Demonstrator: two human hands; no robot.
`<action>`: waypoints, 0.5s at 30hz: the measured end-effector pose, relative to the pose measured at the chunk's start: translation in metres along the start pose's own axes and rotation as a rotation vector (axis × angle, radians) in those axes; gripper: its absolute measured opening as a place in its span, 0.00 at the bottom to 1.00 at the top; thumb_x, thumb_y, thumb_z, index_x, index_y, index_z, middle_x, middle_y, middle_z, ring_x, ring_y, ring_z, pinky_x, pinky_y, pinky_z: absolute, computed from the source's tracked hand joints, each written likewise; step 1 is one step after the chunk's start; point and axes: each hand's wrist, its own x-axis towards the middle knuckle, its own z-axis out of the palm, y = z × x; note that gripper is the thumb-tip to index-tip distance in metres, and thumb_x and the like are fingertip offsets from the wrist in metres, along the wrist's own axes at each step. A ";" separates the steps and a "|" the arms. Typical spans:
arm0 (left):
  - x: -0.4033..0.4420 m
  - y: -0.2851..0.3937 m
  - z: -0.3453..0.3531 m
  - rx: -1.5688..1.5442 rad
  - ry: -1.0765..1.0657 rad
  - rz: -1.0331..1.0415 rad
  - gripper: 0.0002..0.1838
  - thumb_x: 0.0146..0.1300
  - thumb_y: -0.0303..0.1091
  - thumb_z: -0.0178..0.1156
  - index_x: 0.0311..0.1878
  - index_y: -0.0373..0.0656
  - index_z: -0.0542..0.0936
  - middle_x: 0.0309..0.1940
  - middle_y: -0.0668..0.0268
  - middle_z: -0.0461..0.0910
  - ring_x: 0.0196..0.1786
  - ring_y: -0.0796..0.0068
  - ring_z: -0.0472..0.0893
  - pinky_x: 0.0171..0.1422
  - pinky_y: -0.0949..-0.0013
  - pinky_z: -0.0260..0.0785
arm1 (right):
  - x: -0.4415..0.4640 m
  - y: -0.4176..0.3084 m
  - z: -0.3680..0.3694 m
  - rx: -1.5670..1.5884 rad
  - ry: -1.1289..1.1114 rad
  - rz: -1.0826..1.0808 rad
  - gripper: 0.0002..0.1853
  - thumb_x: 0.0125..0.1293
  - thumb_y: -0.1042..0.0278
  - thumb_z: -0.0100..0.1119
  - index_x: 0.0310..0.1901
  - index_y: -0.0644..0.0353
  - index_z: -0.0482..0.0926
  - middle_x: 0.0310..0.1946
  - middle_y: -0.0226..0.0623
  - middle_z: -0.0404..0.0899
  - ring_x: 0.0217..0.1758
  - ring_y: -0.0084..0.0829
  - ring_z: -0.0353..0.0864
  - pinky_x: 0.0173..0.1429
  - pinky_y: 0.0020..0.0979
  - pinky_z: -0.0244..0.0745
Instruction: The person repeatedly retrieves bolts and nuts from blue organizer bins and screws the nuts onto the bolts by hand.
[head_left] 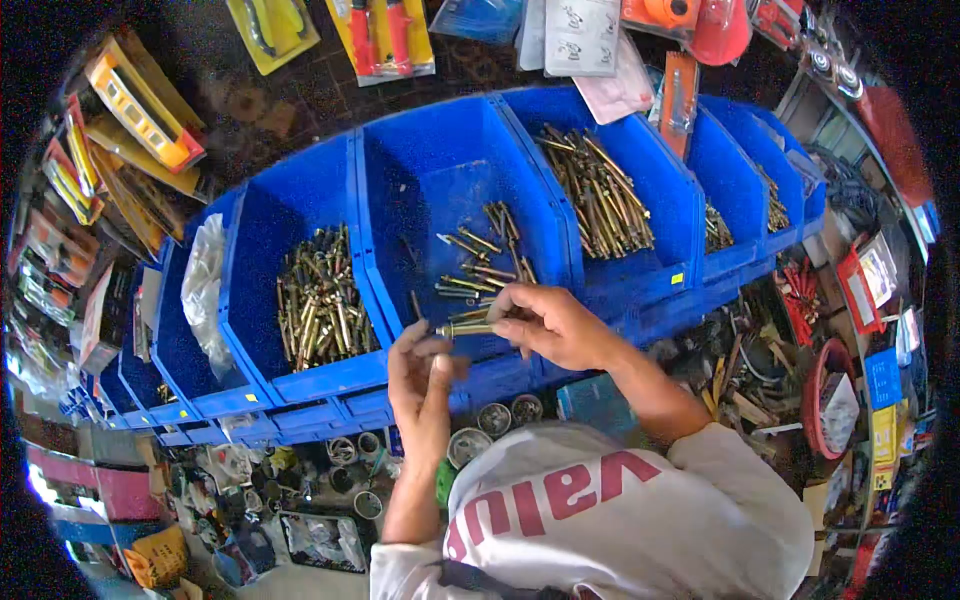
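My right hand (555, 325) pinches a few long brass-coloured bolts (468, 328), which point left over the front lip of the middle blue bin (430, 190). Close to their left ends is my left hand (420, 375), its thumb apart from the slightly blurred fingers and nothing visible in its grip. Whether its fingertips touch the bolts I cannot tell. Several loose bolts (480, 270) lie on the floor of this bin, just beyond my hands.
A bin to the left holds a heap of shorter bolts (320, 300); one to the right holds longer bolts (600, 195). A clear plastic bag (205, 270) lies farther left. Packaged tools (380, 35) hang behind the bins. Small round containers (493, 418) stand below.
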 end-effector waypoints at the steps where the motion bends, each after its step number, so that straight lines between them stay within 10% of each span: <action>1: 0.001 0.002 0.004 0.018 0.003 -0.044 0.16 0.66 0.30 0.54 0.56 0.38 0.68 0.39 0.65 0.74 0.37 0.76 0.76 0.41 0.72 0.71 | -0.004 0.000 -0.001 -0.025 -0.026 -0.033 0.05 0.66 0.70 0.54 0.38 0.63 0.72 0.26 0.28 0.70 0.25 0.17 0.69 0.29 0.22 0.69; 5: 0.000 -0.010 0.008 0.078 -0.030 -0.100 0.06 0.64 0.30 0.57 0.39 0.37 0.75 0.33 0.66 0.77 0.35 0.76 0.78 0.38 0.72 0.73 | -0.019 0.012 -0.005 0.036 -0.029 -0.028 0.06 0.64 0.71 0.57 0.38 0.63 0.73 0.26 0.27 0.71 0.26 0.17 0.70 0.28 0.21 0.69; 15: -0.022 -0.024 0.023 -0.089 -0.017 -0.297 0.09 0.64 0.33 0.57 0.44 0.38 0.76 0.31 0.67 0.77 0.30 0.80 0.76 0.34 0.74 0.72 | -0.043 0.028 -0.016 0.315 -0.036 0.025 0.05 0.67 0.71 0.52 0.40 0.62 0.71 0.26 0.29 0.71 0.25 0.17 0.72 0.28 0.21 0.71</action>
